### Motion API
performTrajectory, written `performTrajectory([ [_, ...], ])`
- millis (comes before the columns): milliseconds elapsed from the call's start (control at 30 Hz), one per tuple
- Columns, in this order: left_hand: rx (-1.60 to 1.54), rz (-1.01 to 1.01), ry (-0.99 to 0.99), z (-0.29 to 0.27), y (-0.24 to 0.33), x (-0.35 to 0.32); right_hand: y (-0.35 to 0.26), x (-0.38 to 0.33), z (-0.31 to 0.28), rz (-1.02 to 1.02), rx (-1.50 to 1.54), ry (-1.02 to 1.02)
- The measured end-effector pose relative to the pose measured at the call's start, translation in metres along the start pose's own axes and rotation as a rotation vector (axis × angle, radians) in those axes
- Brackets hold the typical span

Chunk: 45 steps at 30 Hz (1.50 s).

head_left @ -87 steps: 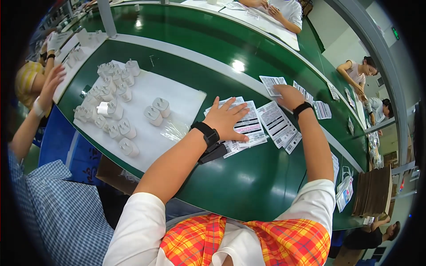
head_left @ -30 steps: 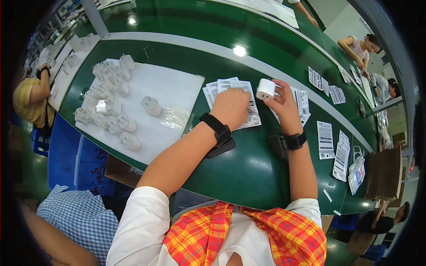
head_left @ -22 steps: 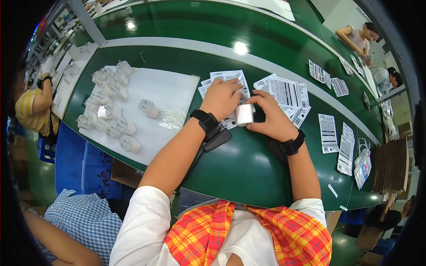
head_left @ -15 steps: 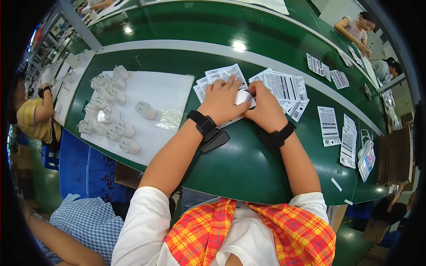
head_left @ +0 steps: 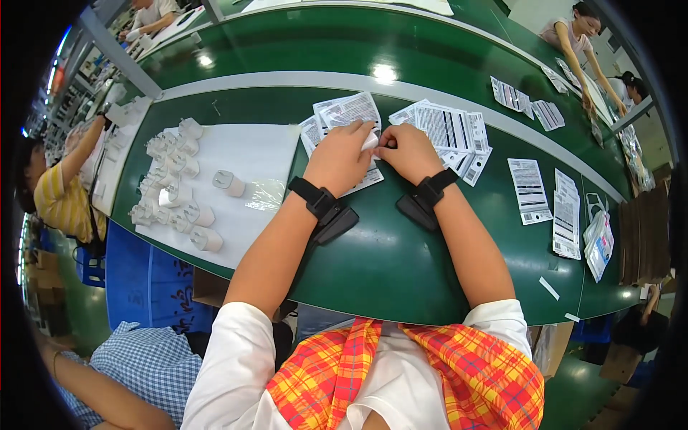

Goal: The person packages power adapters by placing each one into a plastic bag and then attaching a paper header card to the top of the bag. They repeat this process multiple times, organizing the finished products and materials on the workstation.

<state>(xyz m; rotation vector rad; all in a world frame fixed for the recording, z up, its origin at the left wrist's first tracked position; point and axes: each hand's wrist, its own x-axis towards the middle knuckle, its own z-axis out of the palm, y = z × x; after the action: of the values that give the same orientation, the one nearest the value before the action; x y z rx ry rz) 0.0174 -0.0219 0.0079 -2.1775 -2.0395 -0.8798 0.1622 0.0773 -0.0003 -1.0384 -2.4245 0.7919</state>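
Observation:
My left hand is closed around a small white block, which looks like one of the plug adapters; the fingers hide most of it. Against its right side, my right hand has thumb and forefinger pinched together, and what is between them is too small to make out. Under and beyond the left hand lies a spread of printed flat packages. Another fanned pile of printed packages lies just past the right hand. White plug adapters stand in a cluster at the left, with a single adapter apart from them.
The adapters stand on a white sheet on the green table. More printed packages and a clear bag lie to the right. A pale rail runs along the far side. Co-workers sit at the left and far right.
Both hands have shifted slightly left and turned. The white block is now more covered by my left fingers, and my right fingers have drawn into a pinch at its side.

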Motion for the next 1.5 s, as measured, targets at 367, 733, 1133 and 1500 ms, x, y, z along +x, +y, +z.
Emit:
performTrajectory([
  [367,-0.006,-0.147,0.003,-0.013,0.007,0.007,-0.007,-0.004,0.006,-0.099,0.038,0.169],
  [733,0.107,-0.261,0.137,-0.007,-0.019,0.014,-0.017,-0.010,-0.001,-0.078,0.067,0.024],
  [1133,-1.109,-0.329,0.173,-0.009,-0.031,0.023,-0.001,-0.011,-0.042,0.018,1.220,0.042],
  [1500,-1.131,-0.506,0.123,0.004,-0.002,0.016,-0.017,-0.022,-0.055,0.122,0.850,-0.169],
])
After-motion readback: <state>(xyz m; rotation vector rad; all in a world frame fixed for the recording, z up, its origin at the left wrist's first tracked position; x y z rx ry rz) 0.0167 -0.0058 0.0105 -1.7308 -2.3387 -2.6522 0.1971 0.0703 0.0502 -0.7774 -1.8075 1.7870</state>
